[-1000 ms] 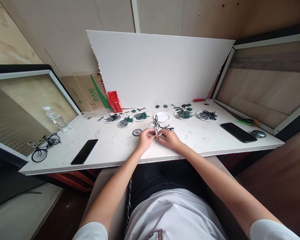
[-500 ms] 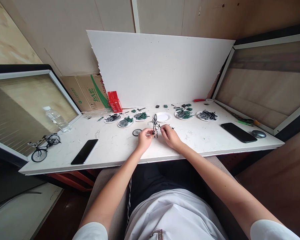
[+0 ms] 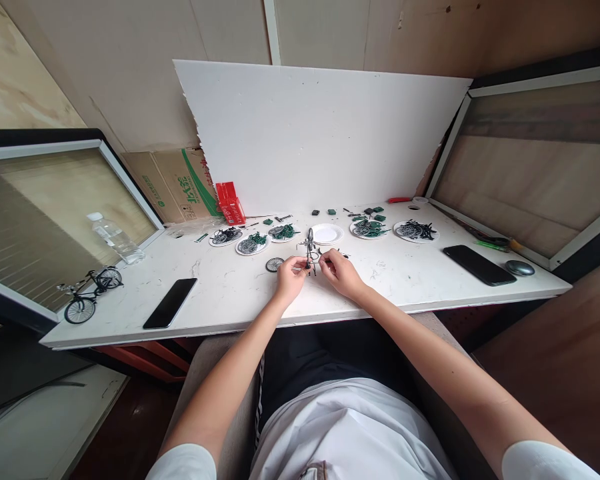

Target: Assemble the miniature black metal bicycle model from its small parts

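Note:
A dark model bicycle [image 3: 311, 245], partly built, stands at the middle of the table, its one visible wheel pointing away from me. My left hand [image 3: 291, 277] is closed on its near end, the thumb and fingers pinching the frame. My right hand [image 3: 341, 272] is just to the right of the bicycle, with its fingers pinched together close to the frame; what they hold, if anything, is too small to make out. A loose spoked wheel [image 3: 274, 265] lies flat beside my left fingers. Small dark parts lie behind my right hand.
Paper plates of black, grey and green parts, such as the right plate [image 3: 417, 231], line the back, around a bare white plate [image 3: 327, 233]. A complete model bicycle [image 3: 94, 292], a bottle [image 3: 114, 238] and a phone [image 3: 170, 303] are left; another phone [image 3: 479, 265] and a mouse [image 3: 520, 267] are right.

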The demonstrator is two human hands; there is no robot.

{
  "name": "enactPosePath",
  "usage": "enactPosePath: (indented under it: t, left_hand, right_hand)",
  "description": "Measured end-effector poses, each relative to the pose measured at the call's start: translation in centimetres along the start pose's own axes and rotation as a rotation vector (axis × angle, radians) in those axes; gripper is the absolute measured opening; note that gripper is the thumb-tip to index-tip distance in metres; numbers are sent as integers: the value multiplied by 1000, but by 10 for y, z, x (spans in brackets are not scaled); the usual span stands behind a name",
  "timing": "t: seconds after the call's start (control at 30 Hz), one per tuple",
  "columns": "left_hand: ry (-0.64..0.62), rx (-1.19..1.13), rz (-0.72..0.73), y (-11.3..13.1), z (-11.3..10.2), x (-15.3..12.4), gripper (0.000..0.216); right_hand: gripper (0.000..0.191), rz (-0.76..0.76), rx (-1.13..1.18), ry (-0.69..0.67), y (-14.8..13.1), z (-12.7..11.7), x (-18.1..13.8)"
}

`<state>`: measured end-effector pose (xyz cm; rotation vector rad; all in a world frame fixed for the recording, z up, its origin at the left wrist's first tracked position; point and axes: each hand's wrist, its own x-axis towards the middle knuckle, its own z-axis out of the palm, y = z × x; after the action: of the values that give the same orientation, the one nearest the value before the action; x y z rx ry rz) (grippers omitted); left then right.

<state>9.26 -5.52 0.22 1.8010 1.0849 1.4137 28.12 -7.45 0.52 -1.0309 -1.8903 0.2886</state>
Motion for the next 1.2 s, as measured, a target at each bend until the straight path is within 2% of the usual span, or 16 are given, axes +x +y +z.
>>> enactPosePath:
  t: [0.4, 0.73, 1.2]
  left_hand:
    - [-1, 19, 2, -2, 1, 0, 14]
    - [-1, 47, 21, -2, 0, 0, 12]
    - [-1, 59, 31, -3, 1, 0, 12]
  right_hand:
    - [15, -9, 8, 10, 3, 1, 0]
    - [24, -53, 19, -7, 3, 0, 0]
    - [15, -34, -52, 8, 0, 0, -1]
